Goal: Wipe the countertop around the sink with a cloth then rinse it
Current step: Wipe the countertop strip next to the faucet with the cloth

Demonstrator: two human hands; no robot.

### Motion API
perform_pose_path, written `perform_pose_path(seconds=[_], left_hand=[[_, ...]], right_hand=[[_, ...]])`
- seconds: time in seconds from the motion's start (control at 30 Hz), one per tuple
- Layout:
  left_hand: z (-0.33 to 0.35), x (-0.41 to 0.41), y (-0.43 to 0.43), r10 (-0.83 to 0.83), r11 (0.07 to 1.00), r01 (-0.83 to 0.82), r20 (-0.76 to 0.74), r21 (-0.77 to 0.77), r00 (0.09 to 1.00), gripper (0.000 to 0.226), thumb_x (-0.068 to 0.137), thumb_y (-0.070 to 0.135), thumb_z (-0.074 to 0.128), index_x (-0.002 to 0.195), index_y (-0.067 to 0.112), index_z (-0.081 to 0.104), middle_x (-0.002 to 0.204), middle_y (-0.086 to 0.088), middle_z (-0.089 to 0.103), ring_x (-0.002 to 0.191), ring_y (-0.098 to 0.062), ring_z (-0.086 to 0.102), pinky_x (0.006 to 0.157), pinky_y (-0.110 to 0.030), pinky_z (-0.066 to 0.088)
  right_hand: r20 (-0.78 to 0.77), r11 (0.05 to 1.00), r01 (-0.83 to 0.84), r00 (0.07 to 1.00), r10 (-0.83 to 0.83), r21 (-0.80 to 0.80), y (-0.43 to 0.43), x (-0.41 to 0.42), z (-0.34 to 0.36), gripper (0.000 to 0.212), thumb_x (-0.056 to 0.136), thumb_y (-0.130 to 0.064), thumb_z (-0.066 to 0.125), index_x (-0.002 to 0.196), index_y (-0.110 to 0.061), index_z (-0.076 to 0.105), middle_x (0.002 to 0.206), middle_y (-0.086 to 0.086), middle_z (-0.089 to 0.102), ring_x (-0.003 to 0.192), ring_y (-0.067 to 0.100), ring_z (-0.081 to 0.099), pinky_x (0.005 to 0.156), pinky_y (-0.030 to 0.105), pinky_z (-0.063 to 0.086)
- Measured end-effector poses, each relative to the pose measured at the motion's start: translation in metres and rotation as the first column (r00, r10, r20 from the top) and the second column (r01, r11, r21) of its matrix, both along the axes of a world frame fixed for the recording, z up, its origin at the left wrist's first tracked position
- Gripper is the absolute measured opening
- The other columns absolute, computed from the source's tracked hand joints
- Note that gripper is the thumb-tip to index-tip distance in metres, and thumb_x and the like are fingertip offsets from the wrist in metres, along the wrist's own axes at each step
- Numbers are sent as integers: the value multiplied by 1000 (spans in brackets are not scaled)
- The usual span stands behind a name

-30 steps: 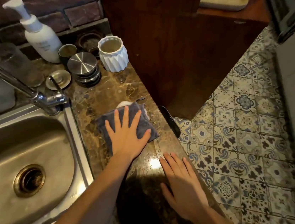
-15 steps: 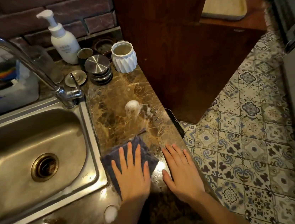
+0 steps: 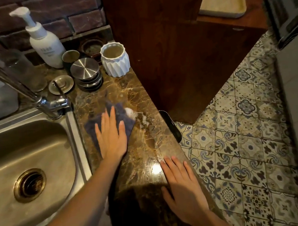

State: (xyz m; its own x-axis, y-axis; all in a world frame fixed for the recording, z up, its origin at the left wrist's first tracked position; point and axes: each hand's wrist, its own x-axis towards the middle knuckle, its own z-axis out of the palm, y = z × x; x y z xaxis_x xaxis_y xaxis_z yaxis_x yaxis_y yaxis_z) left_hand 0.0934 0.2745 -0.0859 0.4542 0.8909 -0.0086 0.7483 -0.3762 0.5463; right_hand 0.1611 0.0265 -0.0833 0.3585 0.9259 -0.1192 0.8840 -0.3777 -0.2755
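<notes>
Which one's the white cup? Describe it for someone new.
Right of the steel sink runs the marble countertop. At its far end, beside the wooden cabinet, stands the white cup. Unlike the stacked steel discs to its left, it has faceted, zigzag-folded sides.

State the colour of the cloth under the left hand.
The cloth is dark blue-grey, plain with no pattern; the head view shows it.

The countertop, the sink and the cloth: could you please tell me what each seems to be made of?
Countertop: apparently polished brown marble or similar stone, with pale veins and a glossy glare. Sink: likely brushed stainless steel, given its dull grey sheen. Cloth: soft dark blue-grey fabric, weave unclear, flattened under the left hand.
</notes>
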Motion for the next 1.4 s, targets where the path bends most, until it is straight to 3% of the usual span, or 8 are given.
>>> perform_pose_path(seconds=[0.2, 0.3, 0.4, 0.5, 0.6, 0.93, 1.17, 1.4], left_hand=[[1, 42, 40, -502, 855, 514, -146, 67, 853, 66, 91, 53, 8, 150, 30, 24, 158, 6, 21, 147, -16, 9, 116, -46, -1], [-5, 42, 26, -639, 715, 689, -286, 121, 714, 63, 92, 51, 8, 147, 34, 32, 158, 10, 15, 147, -15, 4, 115, -44, -5], [-6, 28, -2, -727, 622, 772, -270, 133, 632, 56, 94, 45, 18, 145, 33, 38, 156, 10, 13, 146, -16, 4, 113, -45, -4], [-7, 7, -32, -679, 650, 746, -328, 149, 657, 53, 95, 41, 22, 143, 30, 42, 157, 3, 24, 146, -23, 15, 113, -50, 4], [-7, -15, -68, -544, 769, 621, -353, 152, 761, 53, 94, 38, 25, 143, 28, 43, 154, 0, 32, 144, -26, 24, 112, -53, 14], [-6, -79, -166, -194, 969, 235, -363, 73, 912, 56, 98, 41, 15, 147, 21, 32, 156, -6, 29, 144, -28, 23, 111, -53, 18], [-8, -46, -115, -108, 983, 160, -413, 94, 904, 61, 94, 41, 20, 149, 17, 31, 157, -10, 24, 145, -29, 18, 113, -53, 6], [-4, 10, -8, -219, 956, 274, -361, 109, 906, 61, 95, 47, 21, 152, 24, 22, 161, -3, 12, 147, -26, 8, 114, -55, 1]], right_hand=[[30, 1000, -19, 999, 20, -24, 1, 0, 4, 66, 89, -45, 44, 146, -15, 34, 153, 3, 34, 142, 22, 28, 112, 45, 19], [31, 999, -17, 999, 19, -39, 1, 0, 3, 66, 91, -44, 41, 148, -15, 31, 155, 4, 30, 144, 22, 24, 112, 45, 17], [15, 999, -23, 1000, 23, -38, 1, 0, 1, 64, 93, -43, 39, 150, -15, 27, 156, 3, 29, 145, 21, 19, 114, 45, 14], [6, 999, -17, 1000, 18, -35, 1, -1, -1, 63, 96, -44, 34, 151, -16, 22, 158, 1, 23, 147, 17, 11, 116, 43, 8], [7, 1000, -3, 1000, 3, -30, 0, -2, 0, 62, 96, -44, 33, 151, -17, 22, 159, 1, 20, 147, 15, 5, 116, 42, 5], [53, 1000, 24, 998, -24, -2, -2, -5, 2, 56, 97, -36, 30, 148, -15, 27, 155, 4, 29, 145, 19, 20, 116, 41, 11], [-34, 994, 109, 994, -108, 20, 2, -4, 5, 59, 96, -35, 31, 151, -16, 18, 159, 2, 15, 146, 12, 5, 118, 34, -2], [-58, 995, 99, 993, -98, 17, 1, -2, 2, 55, 98, -33, 30, 149, -12, 26, 156, 5, 26, 147, 17, 13, 117, 41, 11]])
